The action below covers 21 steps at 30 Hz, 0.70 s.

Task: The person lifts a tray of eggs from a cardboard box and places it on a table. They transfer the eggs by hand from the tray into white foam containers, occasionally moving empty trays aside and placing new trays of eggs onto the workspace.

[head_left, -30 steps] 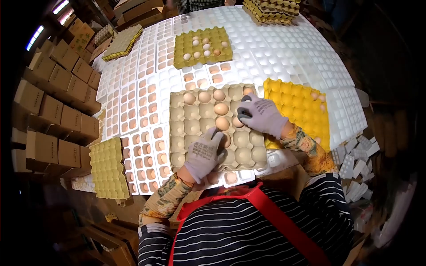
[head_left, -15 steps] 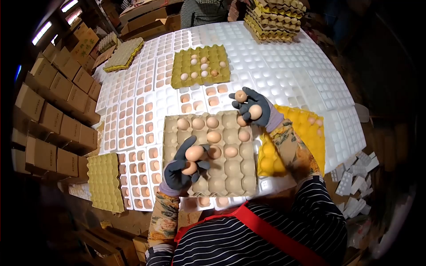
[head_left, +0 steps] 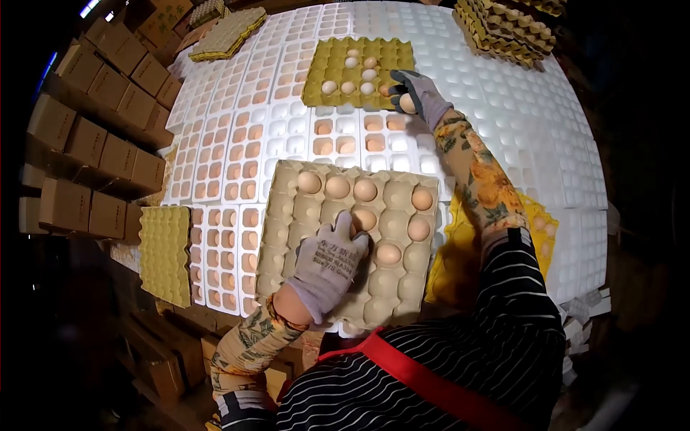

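My left hand (head_left: 334, 255), in a grey-backed glove, is palm down over the grey-brown egg tray (head_left: 287, 208). Its fingers curl down into the cups beside a brown egg (head_left: 365, 219); what they hold is hidden. More brown eggs, such as one egg (head_left: 338, 187) in the far row, sit in this tray. My right hand (head_left: 422, 97), gloved too, is stretched forward to the near right corner of an olive egg tray (head_left: 323, 61). It keeps a brown egg (head_left: 407, 103) in its fingers, beside another egg (head_left: 385, 91) at the tray's edge. Several paler eggs lie in the olive tray.
White foam trays (head_left: 287, 147) cover the table, many with eggs at left. A yellow tray (head_left: 449, 269) lies under my right arm. Empty egg trays (head_left: 165, 255) rest at the left, stacked trays (head_left: 503, 32) at the far right. Cardboard boxes (head_left: 68, 205) line the left side.
My left hand has turned from palm up, with two eggs showing, to palm down over the near tray. My right hand has reached forward to the olive tray. The view has shifted.
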Available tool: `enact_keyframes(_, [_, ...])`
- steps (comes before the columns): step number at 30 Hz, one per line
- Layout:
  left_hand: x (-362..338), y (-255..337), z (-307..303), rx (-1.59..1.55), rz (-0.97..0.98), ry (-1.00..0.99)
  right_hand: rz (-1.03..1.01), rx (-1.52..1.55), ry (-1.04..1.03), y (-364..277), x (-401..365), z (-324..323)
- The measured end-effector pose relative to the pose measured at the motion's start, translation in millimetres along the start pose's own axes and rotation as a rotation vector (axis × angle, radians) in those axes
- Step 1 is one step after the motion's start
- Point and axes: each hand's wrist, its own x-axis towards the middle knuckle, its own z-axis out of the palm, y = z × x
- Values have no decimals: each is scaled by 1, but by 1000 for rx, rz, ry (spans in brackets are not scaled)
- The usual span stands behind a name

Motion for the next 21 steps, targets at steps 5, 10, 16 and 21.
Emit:
enact_keyframes(5, [2,-14,7,1,-7,72,-378,-753,-432,-87,-183,60])
enact_keyframes(10, [-11,-37,9,-121,127,245,-386,-1160,-417,-90,-231,89])
enact_keyframes(16, [-51,-159,70,-2261,211,-45,-444,-1545,-269,-43,-269,165])
enact_keyframes(21, [-37,-185,109,-2819,605,-426,70,119,-152,-62,-278,126])
